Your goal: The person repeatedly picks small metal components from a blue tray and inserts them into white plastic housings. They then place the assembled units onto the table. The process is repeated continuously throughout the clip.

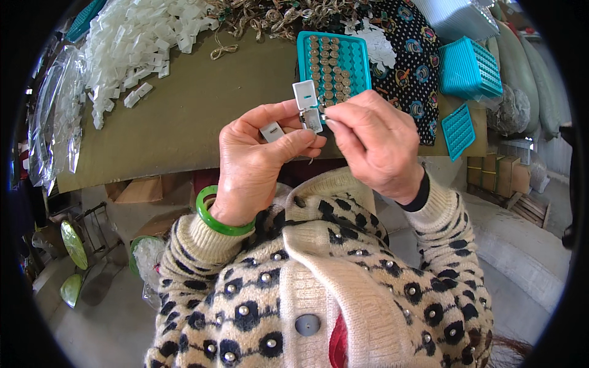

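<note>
The left hand [254,153] grips a white case [305,92], lid up, probably to bare its inside, with a 2nd white piece [271,131] behind the thumb; the right hand [380,144] pinches a small shiny part [324,112] against it; a turquoise tray [356,54] sits just beyond, likely for easy reach

Small-parts workshop: a table [184,92] with a heap of white plastic pieces [144,37] far left, a teal tray [359,58] of metal discs [324,54] at the far side, stacked trays [466,69] and cardboard boxes [492,173] right.
</note>
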A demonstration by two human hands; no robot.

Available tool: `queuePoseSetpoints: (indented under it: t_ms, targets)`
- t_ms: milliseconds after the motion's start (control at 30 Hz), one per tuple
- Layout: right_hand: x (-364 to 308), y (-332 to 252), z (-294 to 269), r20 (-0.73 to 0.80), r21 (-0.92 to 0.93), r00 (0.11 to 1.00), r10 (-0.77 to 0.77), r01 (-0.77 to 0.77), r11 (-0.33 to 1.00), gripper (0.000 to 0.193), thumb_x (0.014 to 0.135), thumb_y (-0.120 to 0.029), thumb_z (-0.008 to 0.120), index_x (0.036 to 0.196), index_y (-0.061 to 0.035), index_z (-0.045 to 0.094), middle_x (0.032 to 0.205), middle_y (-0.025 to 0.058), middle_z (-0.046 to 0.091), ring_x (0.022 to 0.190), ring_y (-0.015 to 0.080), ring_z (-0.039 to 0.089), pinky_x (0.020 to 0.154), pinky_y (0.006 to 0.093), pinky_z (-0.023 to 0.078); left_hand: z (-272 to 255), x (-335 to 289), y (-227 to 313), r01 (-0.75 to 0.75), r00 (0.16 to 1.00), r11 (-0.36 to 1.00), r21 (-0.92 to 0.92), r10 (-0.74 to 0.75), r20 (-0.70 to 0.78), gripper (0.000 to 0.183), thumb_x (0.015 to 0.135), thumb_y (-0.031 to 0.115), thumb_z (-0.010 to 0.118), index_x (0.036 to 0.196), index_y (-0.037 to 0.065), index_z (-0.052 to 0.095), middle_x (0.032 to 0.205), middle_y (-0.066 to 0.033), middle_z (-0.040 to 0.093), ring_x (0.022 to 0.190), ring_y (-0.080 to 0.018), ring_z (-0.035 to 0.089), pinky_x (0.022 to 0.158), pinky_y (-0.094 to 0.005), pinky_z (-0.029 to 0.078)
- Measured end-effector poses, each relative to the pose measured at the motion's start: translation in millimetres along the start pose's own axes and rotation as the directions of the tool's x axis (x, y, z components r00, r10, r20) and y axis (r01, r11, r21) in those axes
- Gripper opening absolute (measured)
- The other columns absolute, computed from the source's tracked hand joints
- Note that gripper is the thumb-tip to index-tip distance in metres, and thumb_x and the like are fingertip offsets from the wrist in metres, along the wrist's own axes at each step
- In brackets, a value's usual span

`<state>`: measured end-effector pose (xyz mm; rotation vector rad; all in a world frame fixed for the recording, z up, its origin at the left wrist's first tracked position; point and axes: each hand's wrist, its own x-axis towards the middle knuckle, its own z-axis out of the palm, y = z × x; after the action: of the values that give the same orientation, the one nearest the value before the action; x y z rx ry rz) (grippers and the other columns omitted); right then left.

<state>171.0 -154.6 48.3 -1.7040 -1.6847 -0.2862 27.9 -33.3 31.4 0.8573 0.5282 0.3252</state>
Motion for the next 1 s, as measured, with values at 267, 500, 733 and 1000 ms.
queuePoseSetpoints:
  t_ms: [267, 500, 733, 1000]
  targets:
    - [-4, -7, 7, 0.075, -0.087, 0.995, -0.071, 0.078, 0.993, 0.033, 0.069, 0.000, 0.069, 0.101, 0.0046, 0.061, 0.084, 0.0105, 0.054, 0.067, 0.0244, 0.059, 0.057, 0.0330, 0.051, 1, -2, -5, 0.016, 1.000, 1.000, -0.026, -0.015, 0.010, 0.029, 0.084, -0.008, 0.065, 0.113, -0.008, 0.062, 0.089, -0.0114, 0.065, 0.078, -0.0219, 0.070, 0.071, -0.0326, 0.061]
    - [-2, -15, -3, 0.080, 0.199, 0.979, 0.188, -0.201, 0.959, 0.035, 0.073, 0.013, 0.064, 0.107, 0.0033, 0.062, 0.094, 0.0162, 0.064, 0.079, 0.0280, 0.066, 0.065, 0.0324, 0.056, -1, -2, -3, 0.027, 1.000, 0.999, -0.038, -0.026, 0.002, 0.029, 0.084, -0.009, 0.065, 0.112, -0.009, 0.061, 0.091, -0.0120, 0.065, 0.078, -0.0227, 0.071, 0.072, -0.0322, 0.061]
    - [0, -13, 7, 0.012, 0.178, 0.986, 0.168, -0.167, 0.970, 0.027, 0.073, 0.011, 0.069, 0.096, 0.0004, 0.061, 0.088, 0.0125, 0.061, 0.074, 0.0267, 0.064, 0.062, 0.0325, 0.054, 0, -2, -4, -0.005, 1.000, 1.000, -0.011, 0.005, -0.012, 0.029, 0.083, -0.009, 0.066, 0.112, -0.009, 0.061, 0.091, -0.0121, 0.066, 0.078, -0.0221, 0.071, 0.072, -0.0318, 0.061]
    - [5, -12, 7, -0.008, 0.130, 0.987, 0.160, -0.157, 0.979, 0.023, 0.073, 0.011, 0.069, 0.092, 0.0013, 0.059, 0.086, 0.0118, 0.059, 0.073, 0.0259, 0.062, 0.060, 0.0329, 0.052, 0, -1, -4, 0.008, 1.000, 0.999, -0.033, -0.008, -0.007, 0.029, 0.083, -0.008, 0.066, 0.112, -0.008, 0.062, 0.090, -0.0104, 0.065, 0.078, -0.0224, 0.071, 0.072, -0.0327, 0.061]
